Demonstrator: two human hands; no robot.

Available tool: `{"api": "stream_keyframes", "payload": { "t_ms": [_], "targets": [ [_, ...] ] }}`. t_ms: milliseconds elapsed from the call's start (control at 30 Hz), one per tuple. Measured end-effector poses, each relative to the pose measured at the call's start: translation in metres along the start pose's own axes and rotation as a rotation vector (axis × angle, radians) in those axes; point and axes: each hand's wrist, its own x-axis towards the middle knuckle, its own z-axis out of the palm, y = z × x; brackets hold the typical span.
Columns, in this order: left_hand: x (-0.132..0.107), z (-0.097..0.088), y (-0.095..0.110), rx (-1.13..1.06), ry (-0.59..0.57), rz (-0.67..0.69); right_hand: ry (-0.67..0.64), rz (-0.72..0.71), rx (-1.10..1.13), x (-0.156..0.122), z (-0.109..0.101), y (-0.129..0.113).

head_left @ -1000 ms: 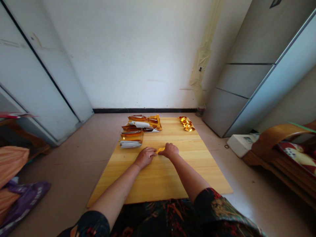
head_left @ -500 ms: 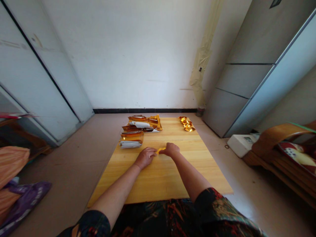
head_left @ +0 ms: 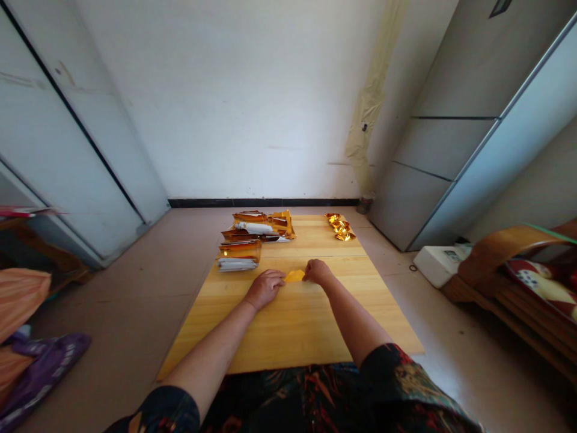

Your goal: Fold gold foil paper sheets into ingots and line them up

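A small piece of gold paper (head_left: 294, 276) lies on the wooden board (head_left: 293, 325) between my hands. My left hand (head_left: 265, 286) has its fingers curled and pinches the paper's left end. My right hand (head_left: 317, 271) is closed on its right end. Behind my left hand stand stacks of gold and white paper (head_left: 240, 254), with more stacks (head_left: 264, 225) farther back. A cluster of small folded gold pieces (head_left: 341, 227) sits at the board's far right.
The board lies on a tiled floor (head_left: 135, 313). A grey cabinet (head_left: 446, 150) stands at the right, a white box (head_left: 435, 264) and a wooden chair (head_left: 518, 264) beside it. Purple and orange bags (head_left: 31, 361) lie at the left.
My right hand has shifted slightly to the right, so more of the gold paper shows between my hands. My left hand has stayed in place.
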Motion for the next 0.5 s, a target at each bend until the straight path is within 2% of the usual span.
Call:
{"api": "stream_keyframes", "payload": {
  "t_ms": [167, 500],
  "targets": [
    [0.000, 0.001, -0.002, -0.012, -0.003, -0.008, -0.038, 0.027, 0.057, 0.003, -0.002, 0.010],
    [0.001, -0.008, 0.010, 0.006, -0.034, -0.011, 0.027, 0.013, 0.116, 0.004, 0.001, 0.020]
  ]
}}
